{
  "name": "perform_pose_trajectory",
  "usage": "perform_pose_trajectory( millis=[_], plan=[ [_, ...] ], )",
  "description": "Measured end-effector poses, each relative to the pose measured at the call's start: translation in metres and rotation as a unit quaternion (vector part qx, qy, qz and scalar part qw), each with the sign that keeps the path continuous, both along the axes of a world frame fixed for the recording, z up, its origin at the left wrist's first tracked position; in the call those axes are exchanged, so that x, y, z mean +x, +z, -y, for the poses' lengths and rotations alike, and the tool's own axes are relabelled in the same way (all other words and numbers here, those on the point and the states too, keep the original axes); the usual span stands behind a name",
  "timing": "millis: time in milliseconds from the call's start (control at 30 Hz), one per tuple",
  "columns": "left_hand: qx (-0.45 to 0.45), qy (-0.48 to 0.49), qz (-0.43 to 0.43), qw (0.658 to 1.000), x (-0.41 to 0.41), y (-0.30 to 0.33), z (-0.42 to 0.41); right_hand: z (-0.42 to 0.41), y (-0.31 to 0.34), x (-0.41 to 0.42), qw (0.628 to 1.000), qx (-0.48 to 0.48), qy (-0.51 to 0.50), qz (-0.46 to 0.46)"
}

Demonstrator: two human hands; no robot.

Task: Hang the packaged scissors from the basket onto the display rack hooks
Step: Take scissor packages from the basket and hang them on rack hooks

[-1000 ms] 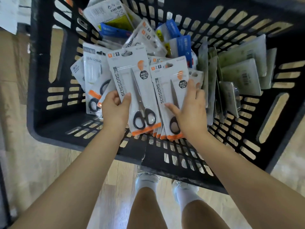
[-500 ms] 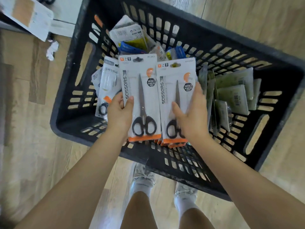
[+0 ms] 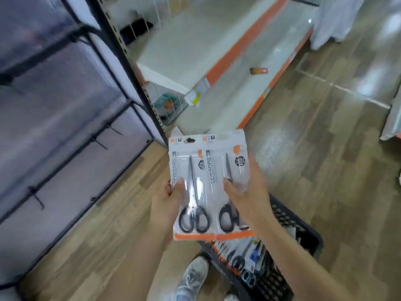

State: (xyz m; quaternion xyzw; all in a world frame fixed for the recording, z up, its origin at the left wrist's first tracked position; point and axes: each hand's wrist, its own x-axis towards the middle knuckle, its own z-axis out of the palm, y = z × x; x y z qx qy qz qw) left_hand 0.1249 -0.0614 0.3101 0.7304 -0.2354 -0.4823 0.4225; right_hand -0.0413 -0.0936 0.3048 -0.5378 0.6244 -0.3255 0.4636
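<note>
— Holding a scissors pack each: the left hand [image 3: 166, 205] grips the left pack [image 3: 188, 187], thumb over its front; the right hand [image 3: 249, 192] pinches the right pack [image 3: 225, 181]. Long axes run near to far, hang holes far from the fingers.

— And the hooks?

— None clearly visible; the rack [image 3: 130, 68] at far left is blurred. The basket [image 3: 303, 233] sits near right, below the hands.

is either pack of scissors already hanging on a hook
No, both scissors packs are in the air above the floor, the left hand gripping one and the right hand the other.
</note>
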Motion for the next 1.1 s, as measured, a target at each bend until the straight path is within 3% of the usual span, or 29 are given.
perform_pose_trajectory(
  millis=[267, 500, 733, 1100],
  plan=[
    [-0.128, 0.118, 0.053, 0.983, 0.096, 0.235, -0.092, -0.040, 0.248, 0.123, 0.955, -0.210, 0.177, 0.111],
    [-0.247, 0.266, 0.103, 0.926, 0.182, 0.372, -0.191, -0.115, 0.379, 0.234, 0.907, -0.275, 0.279, 0.156],
    [-0.306, 0.327, 0.144, 0.883, 0.288, 0.429, -0.280, -0.188, 0.441, 0.340, 0.844, -0.384, 0.317, 0.198],
    [-0.305, 0.398, 0.233, 0.833, 0.411, 0.450, -0.415, -0.297, 0.457, 0.480, 0.817, -0.353, 0.394, 0.229]
  ],
)
